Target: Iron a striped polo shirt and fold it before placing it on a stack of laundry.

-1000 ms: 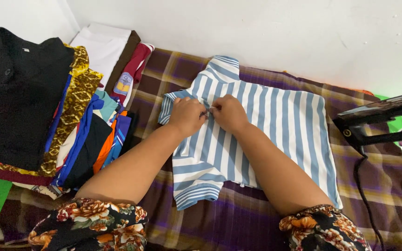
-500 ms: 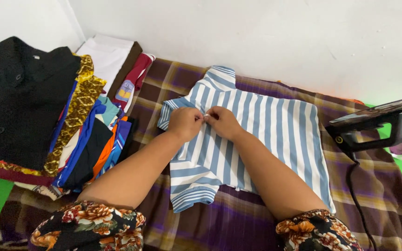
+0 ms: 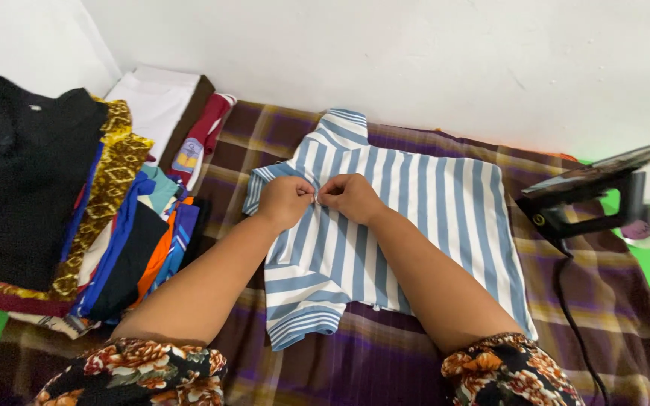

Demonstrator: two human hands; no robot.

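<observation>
A small blue-and-white striped shirt point(image 3: 445, 203) lies flat on a purple and brown plaid blanket point(image 3: 611, 301), collar toward the wall. My left hand point(image 3: 286, 200) and my right hand point(image 3: 350, 197) meet at the shirt's front just below the collar. Both pinch the fabric of the placket between fingertips, knuckles nearly touching. My forearms cross the lower part of the shirt and hide some of it.
A stack of folded clothes point(image 3: 54, 203) in black, gold, blue and orange sits at the left, with white and maroon pieces point(image 3: 182, 120) behind it. A black iron point(image 3: 592, 195) stands upright at the right, its cord point(image 3: 577, 323) trailing down. A white wall runs behind.
My hands have shifted slightly up the shirt front toward the collar, still pinching the placket. The camera view has drifted a little; the shirt has not moved on the blanket.
</observation>
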